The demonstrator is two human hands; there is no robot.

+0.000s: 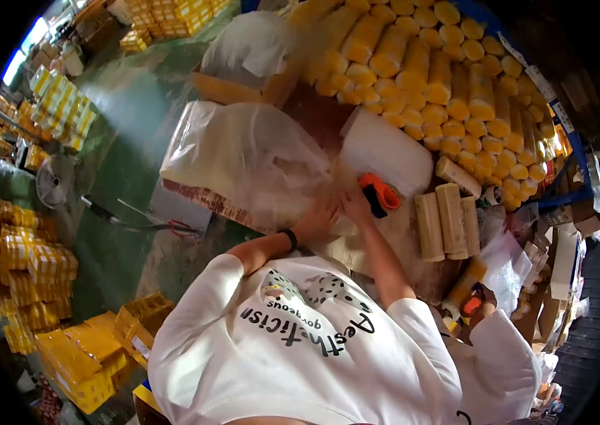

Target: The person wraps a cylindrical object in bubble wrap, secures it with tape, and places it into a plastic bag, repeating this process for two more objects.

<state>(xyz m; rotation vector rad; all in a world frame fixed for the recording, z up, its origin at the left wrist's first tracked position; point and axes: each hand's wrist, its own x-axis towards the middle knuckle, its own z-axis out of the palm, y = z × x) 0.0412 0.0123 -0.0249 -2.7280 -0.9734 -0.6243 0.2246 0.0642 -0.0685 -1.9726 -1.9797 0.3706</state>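
My left hand (317, 218), with a black band on its wrist, lies fingers outstretched on the near right edge of a package covered in cloudy plastic film (243, 152). Close beside it, my right hand (356, 205) rests with its fingers extended on pale wrapping at the same edge. Its fingertips are partly blurred. Just right of that hand sits an orange and black tape dispenser (383, 193), apart from the fingers. Beyond the dispenser lies a wide whitish roll (388, 152). Reddish-brown patterned material (208, 202) shows below the film on the package's near side.
Yellow-wrapped rolls (449, 85) are stacked at the back right. Several tan rolls (449, 219) stand right of my hands. A co-worker's hand (483, 304) at lower right is by an orange object. Yellow cartons (87, 354) and a fan (55, 182) are at left.
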